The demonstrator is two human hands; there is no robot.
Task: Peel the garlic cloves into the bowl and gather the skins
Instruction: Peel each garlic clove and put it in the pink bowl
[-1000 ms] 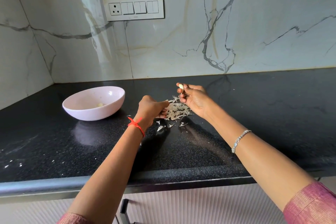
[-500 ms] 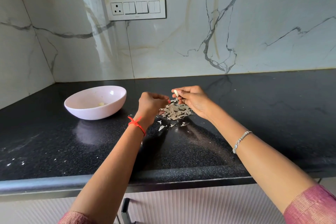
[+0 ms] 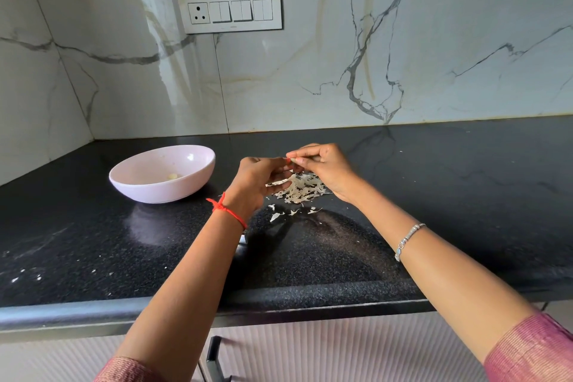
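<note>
Pink bowl (image 3: 155, 192), far left on the black countertop (image 3: 434, 195), held one peeled clove (image 3: 173, 176), well apart from my grip. My left hand (image 3: 257, 183), fingers curled, seemed to nip the skin at the left end of the garlic clove (image 3: 293, 160). My right hand (image 3: 322, 167) pinched that clove between thumb and forefinger above the skin pile (image 3: 302, 187), so the bowl lay leftward, nearer my left hand.

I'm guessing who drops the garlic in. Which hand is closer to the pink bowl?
Left. The left hand is just right of the bowl, not touching it. The right hand is farther right, past the left one, pinching the garlic clove.
</note>
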